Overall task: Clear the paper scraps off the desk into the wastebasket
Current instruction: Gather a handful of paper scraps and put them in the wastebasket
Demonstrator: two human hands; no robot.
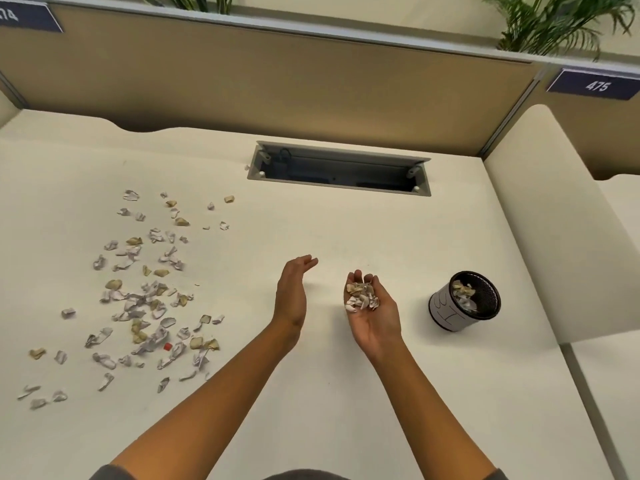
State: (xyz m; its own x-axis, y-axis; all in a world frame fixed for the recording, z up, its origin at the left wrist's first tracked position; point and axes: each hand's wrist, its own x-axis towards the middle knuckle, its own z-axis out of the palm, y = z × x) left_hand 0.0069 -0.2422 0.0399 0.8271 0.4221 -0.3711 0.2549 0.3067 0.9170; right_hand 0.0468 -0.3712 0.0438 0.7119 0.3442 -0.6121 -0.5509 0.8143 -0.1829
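1. Your right hand (372,310) cups a heap of scraps (362,296), fingers curled up round it
2. Your left hand (292,292) is flat, fingers straight, holding nothing
3. The wastebasket (462,301) stands right, bare surface (346,230) between
4. Loose scraps (145,292) litter the left side

Bare desk (346,393) surface lay between the right hand (372,311) and the wastebasket (464,301). Passage leftward was bounded by the scattered scraps (149,299), rearward by the open cable tray (339,173).
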